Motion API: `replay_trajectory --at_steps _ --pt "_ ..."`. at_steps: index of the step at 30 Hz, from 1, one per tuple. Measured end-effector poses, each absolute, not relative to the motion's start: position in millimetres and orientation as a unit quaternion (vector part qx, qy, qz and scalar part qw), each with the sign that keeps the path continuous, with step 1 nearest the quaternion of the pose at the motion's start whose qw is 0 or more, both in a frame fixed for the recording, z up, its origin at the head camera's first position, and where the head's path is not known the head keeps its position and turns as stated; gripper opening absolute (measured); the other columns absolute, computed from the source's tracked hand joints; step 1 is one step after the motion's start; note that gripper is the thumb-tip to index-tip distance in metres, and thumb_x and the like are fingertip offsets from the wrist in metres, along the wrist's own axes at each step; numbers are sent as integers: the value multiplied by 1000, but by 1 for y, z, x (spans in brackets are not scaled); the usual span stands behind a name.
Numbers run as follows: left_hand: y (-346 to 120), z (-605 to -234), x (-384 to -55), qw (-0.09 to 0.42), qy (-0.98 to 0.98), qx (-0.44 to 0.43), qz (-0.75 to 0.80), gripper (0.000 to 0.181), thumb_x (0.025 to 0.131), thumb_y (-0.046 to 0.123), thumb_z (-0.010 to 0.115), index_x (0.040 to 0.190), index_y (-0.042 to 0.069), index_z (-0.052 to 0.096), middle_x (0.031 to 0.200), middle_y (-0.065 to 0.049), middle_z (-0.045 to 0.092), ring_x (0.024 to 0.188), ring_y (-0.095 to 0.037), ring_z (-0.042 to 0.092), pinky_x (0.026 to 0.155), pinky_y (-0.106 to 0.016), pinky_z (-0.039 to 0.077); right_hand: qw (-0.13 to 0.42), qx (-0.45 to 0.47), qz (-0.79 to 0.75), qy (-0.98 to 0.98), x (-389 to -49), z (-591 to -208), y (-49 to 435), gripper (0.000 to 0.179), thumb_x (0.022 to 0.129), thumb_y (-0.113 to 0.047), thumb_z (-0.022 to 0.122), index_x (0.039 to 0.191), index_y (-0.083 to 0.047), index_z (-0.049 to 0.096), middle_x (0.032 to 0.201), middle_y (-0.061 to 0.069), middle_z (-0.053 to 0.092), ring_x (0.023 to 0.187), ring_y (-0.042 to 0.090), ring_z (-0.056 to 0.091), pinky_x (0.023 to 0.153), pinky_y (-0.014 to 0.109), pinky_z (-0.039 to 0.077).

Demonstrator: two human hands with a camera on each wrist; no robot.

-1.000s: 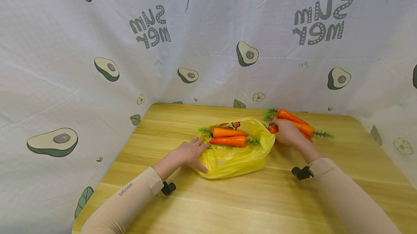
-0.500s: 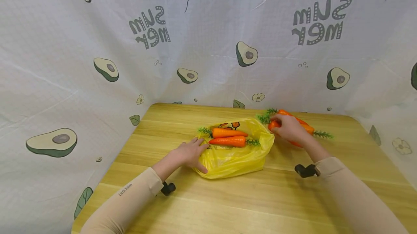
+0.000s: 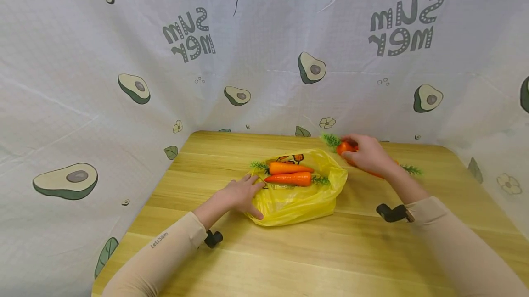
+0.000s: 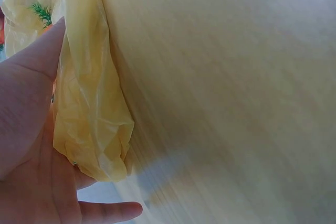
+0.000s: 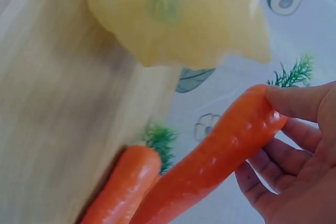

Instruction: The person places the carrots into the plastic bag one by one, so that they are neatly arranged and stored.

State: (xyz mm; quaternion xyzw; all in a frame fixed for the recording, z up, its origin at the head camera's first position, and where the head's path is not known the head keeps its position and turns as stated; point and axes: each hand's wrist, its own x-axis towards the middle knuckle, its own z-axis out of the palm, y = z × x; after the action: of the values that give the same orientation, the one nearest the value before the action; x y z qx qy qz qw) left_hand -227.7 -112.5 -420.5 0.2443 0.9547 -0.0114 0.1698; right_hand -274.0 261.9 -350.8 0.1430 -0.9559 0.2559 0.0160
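A yellow plastic bag (image 3: 306, 213) lies on the wooden table with its mouth spread. Inside are two carrots, one orange (image 3: 287, 168) and one redder (image 3: 291, 179), leafy tops pointing opposite ways. My left hand (image 3: 241, 196) rests on the bag's left side, fingers spread and straight; the left wrist view shows the thumb over the bag's film (image 4: 92, 87). To the right of the bag, my right hand (image 3: 372, 154) grips a carrot (image 5: 210, 153) near its leafy end, thumb on one side and fingers on the other. The carrot is raised, its narrow end pointing away from the leaves.
Under and behind my right hand lie other carrots, one visible in the right wrist view (image 5: 123, 187). Green leaves (image 3: 411, 170) stick out to the right of it. A white curtain (image 3: 264, 58) printed with avocados hangs behind the table (image 3: 264, 260).
My right hand has taken hold of a carrot from the pile and moved it up and slightly back. The left hand and the bag have stayed in place.
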Motion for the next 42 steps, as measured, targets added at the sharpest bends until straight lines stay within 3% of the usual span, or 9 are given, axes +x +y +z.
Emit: replay_trajectory --at_steps 13,27,42 --pt "-113 -422 -229 170 954 248 -13 108 75 73 73 161 23 28 168 -10 20 155 -34 18 111 -65 35 63 177 247 -951 -256 -319 234 44 96 -15 67 137 -4 59 130 23 63 115 41 55 98 61 43" --pt "-112 -420 -227 170 954 247 -17 108 75 72 73 160 23 29 168 -10 20 155 -33 18 111 -64 36 48 223 256 -939 -244 -303 197 44 94 -12 70 137 -6 59 121 16 65 107 32 59 89 49 54" --pt "-110 -424 -229 173 955 241 -25 109 75 74 72 161 24 27 169 -9 19 155 -33 17 110 -63 37 40 273 244 -930 -242 -298 154 41 94 -14 71 134 -10 63 120 8 68 108 28 61 90 46 53"
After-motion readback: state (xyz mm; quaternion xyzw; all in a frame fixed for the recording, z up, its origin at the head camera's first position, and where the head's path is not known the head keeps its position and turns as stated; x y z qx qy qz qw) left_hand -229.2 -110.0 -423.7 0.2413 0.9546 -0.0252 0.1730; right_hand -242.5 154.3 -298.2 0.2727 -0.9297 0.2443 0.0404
